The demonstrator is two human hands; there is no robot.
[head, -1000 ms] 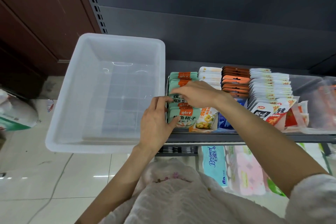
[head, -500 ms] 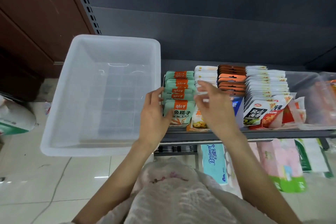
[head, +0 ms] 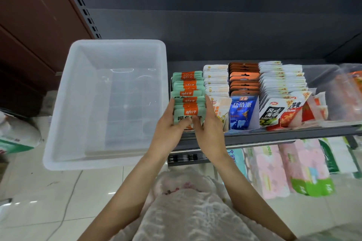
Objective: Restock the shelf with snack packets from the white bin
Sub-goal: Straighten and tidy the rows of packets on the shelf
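Observation:
The white bin stands at the left, level with the shelf, and I see nothing inside it. A row of green snack packets with orange labels fills the shelf's leftmost lane. My left hand lies against the left side of the front packets, thumb across the front face. Mirroring it on the right side is my right hand, its thumb also on the front. Together the two hands hold the front of the green row between them.
More lanes run to the right: cream packets, orange packets, a blue packet, white seaweed packets and a clear tray. Wrapped tissue packs fill the lower shelf. A wooden cabinet stands far left.
My right hand came off the top of the rows and dropped to the right side of the green packets. My left hand stayed at their left side, and both now clasp the front stack.

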